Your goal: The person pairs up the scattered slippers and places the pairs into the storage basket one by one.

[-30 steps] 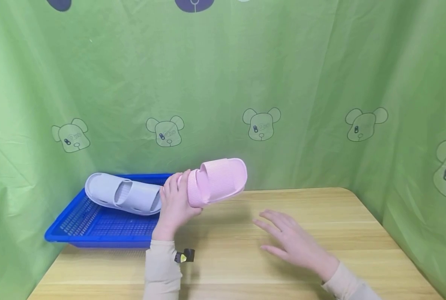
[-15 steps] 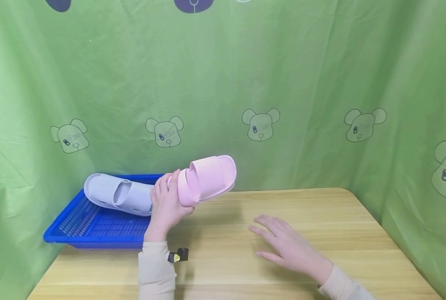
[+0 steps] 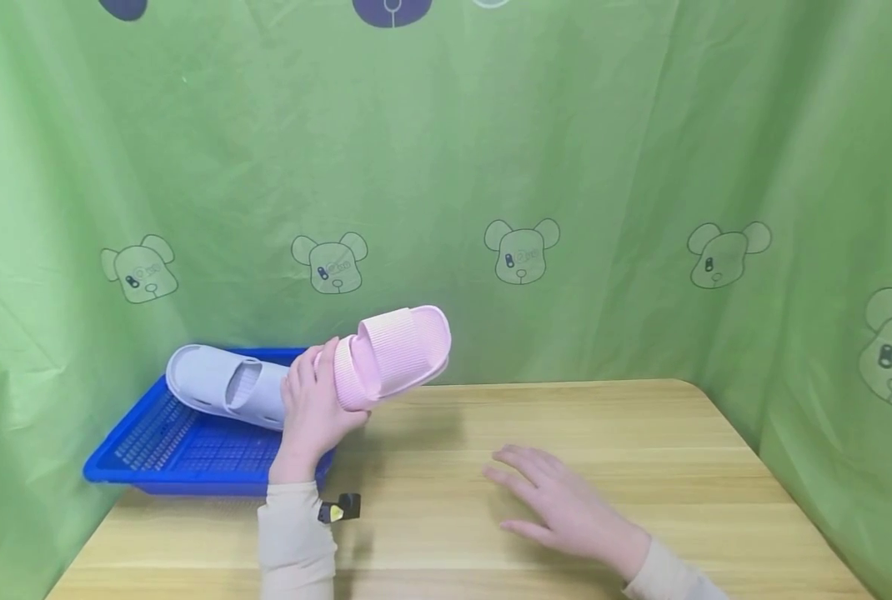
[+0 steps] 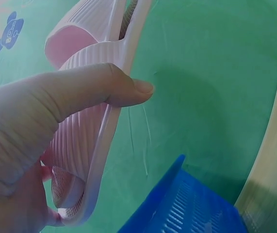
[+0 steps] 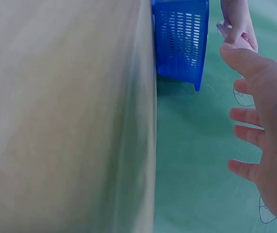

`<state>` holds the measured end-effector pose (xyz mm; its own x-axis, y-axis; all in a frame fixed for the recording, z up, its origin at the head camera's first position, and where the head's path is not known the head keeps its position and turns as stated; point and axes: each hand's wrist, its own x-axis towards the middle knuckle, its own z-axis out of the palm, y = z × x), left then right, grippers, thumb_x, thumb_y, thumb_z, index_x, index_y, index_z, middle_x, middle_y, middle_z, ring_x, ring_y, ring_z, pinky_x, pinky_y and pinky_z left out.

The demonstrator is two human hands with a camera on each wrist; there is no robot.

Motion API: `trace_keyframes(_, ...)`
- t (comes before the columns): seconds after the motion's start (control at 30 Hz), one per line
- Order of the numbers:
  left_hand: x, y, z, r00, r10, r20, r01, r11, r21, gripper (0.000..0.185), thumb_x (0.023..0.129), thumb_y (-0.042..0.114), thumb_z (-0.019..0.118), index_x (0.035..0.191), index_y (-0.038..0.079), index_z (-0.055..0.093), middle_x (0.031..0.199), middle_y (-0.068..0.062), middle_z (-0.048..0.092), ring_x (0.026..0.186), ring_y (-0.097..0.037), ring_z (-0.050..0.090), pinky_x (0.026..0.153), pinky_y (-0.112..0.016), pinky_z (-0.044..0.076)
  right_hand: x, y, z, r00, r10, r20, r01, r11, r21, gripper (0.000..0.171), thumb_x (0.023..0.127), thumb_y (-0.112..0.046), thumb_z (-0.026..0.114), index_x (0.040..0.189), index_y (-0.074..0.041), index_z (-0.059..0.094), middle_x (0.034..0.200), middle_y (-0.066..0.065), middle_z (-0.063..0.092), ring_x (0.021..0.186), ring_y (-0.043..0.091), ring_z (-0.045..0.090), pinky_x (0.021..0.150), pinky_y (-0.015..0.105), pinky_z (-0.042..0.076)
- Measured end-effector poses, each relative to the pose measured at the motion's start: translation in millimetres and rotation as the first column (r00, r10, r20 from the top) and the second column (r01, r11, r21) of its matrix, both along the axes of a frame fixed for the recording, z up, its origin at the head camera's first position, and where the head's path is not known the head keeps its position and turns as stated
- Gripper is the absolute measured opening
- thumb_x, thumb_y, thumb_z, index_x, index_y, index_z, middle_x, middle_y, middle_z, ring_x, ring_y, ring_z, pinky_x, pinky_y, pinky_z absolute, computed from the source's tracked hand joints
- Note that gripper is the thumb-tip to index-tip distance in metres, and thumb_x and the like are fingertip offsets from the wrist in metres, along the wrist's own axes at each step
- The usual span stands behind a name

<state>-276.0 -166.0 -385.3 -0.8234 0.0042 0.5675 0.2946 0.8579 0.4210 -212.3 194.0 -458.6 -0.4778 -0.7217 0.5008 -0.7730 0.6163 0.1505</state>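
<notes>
Pink slipper [image 3: 393, 357] | left hand [image 3: 311, 412] holds | wooden table [image 3: 641, 467] | green curtain [image 3: 566, 150]

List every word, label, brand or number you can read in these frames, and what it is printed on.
None can be read.
Green curtain: only printed bear heads, no lettering.
Pink slipper in the left hand, grey slipper, blue basket: no visible marks.
Small black and yellow tag at the left sleeve: too small to read.
</notes>
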Motion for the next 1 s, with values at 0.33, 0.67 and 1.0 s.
trace_keyframes(0.33, 0.0, -13, 0.6, 1.000, 0.019, -0.002, -0.019, 1.000, -0.001, 0.112, 0.053, 0.027, 0.086, 0.149, 0.013, 0.030, 0.142, -0.018, 0.034, 0.133, -0.040, 0.028, 0.109, -0.059, 0.021, 3.9, -5, -3.1, 1.000, 0.006, 0.009, -0.006, 1.000, 0.001, 0.071, 0.080, -0.048, 0.073, 0.142, -0.022, 0.050, 0.145, 0.005, 0.050, 0.131, 0.027, 0.050, 0.106, 0.049, 0.044)
trace_keyframes(0.67, 1.2, -27, 0.8, 0.999, 0.028, -0.020, -0.028, 0.999, -0.019, 0.113, 0.052, 0.027, 0.087, 0.149, 0.014, 0.031, 0.140, -0.019, 0.034, 0.132, -0.041, 0.028, 0.109, -0.060, 0.022, 7.1, -9, -1.4, 1.000, 0.019, 0.011, -0.019, 1.000, 0.015, 0.073, 0.080, -0.050, 0.072, 0.142, -0.020, 0.049, 0.146, 0.006, 0.049, 0.132, 0.026, 0.050, 0.106, 0.050, 0.044)
trace_keyframes(1.0, 5.4, -44, 2.9, 0.997, 0.045, -0.062, -0.048, 0.998, -0.052, 0.113, 0.051, 0.031, 0.090, 0.147, 0.012, 0.033, 0.138, -0.020, 0.037, 0.130, -0.044, 0.030, 0.106, -0.062, 0.024, 12.1, -14, 0.0, 0.999, 0.014, 0.030, -0.015, 0.999, 0.039, 0.073, 0.082, -0.052, 0.069, 0.144, -0.021, 0.046, 0.148, 0.006, 0.048, 0.133, 0.027, 0.049, 0.107, 0.051, 0.042)
